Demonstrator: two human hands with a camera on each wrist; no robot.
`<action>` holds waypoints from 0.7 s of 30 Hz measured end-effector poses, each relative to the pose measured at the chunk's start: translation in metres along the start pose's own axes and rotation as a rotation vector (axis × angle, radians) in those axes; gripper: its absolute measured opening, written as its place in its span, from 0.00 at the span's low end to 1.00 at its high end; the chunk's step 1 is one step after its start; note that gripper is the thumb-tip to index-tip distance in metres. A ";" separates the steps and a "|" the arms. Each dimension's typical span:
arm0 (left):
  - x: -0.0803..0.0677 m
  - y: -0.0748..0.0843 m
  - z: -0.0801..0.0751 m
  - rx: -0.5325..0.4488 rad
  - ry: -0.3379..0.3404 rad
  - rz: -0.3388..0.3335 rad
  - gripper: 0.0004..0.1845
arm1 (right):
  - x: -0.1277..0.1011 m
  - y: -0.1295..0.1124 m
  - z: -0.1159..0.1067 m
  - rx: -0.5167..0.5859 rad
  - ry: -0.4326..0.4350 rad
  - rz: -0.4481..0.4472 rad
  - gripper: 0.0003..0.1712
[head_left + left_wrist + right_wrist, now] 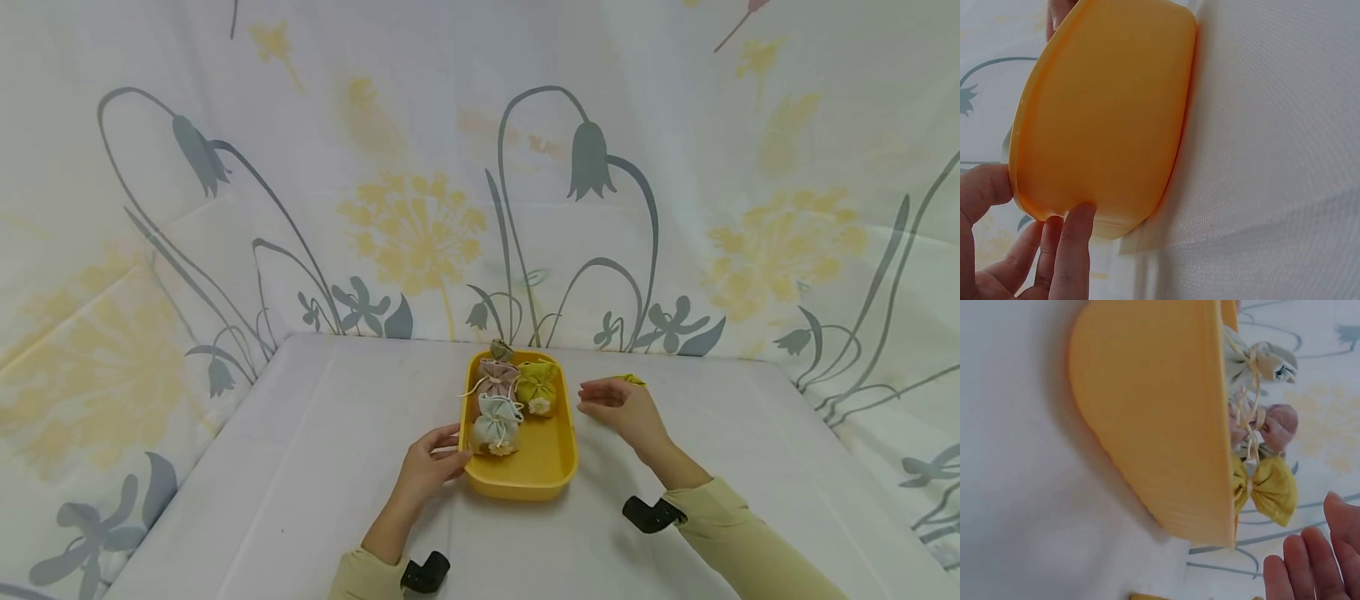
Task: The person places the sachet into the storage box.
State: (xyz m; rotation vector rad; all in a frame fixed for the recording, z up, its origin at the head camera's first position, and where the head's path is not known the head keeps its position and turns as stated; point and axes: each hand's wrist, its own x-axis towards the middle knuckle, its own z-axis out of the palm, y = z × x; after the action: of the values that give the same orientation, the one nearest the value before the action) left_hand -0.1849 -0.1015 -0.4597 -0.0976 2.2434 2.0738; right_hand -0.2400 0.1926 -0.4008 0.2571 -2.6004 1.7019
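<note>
A yellow plastic basin (557, 450) holds several small drawstring pouches. Inside are a pale grey-green pouch (495, 427), a dusty pink one (497, 377), a yellow-green one (537, 383) with a white flower, and an olive one (502, 351) at the far end. My left hand (431, 463) grips the basin's left side, thumb at the rim and fingers against the outer wall (1104, 112). To the right of the basin, my right hand (618, 410) is in the air, fingers loosely extended and holding nothing. Behind it shows part of a yellow-green cloth thing (631, 379), mostly hidden.
The basin stands on a white-covered table (330, 417). A floral fabric curtain (465, 208) hangs behind the table and along its sides. Black wrist mounts (651, 514) stick out from both sleeves.
</note>
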 end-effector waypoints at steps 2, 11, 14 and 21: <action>0.000 0.000 0.000 0.001 0.001 -0.004 0.28 | -0.004 0.003 -0.002 0.013 0.009 -0.007 0.22; -0.006 0.008 -0.002 -0.005 -0.020 -0.007 0.27 | -0.027 0.024 -0.012 0.075 0.044 0.025 0.25; -0.006 0.010 -0.002 -0.001 -0.024 -0.008 0.27 | -0.033 0.032 -0.015 0.081 0.060 0.037 0.25; -0.001 0.002 0.000 0.010 -0.006 -0.001 0.28 | -0.041 0.041 -0.029 0.041 0.096 0.093 0.27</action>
State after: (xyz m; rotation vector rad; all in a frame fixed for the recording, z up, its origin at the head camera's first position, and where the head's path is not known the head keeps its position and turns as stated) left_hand -0.1837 -0.1014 -0.4573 -0.0921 2.2497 2.0592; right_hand -0.2077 0.2404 -0.4303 0.0540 -2.5492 1.7502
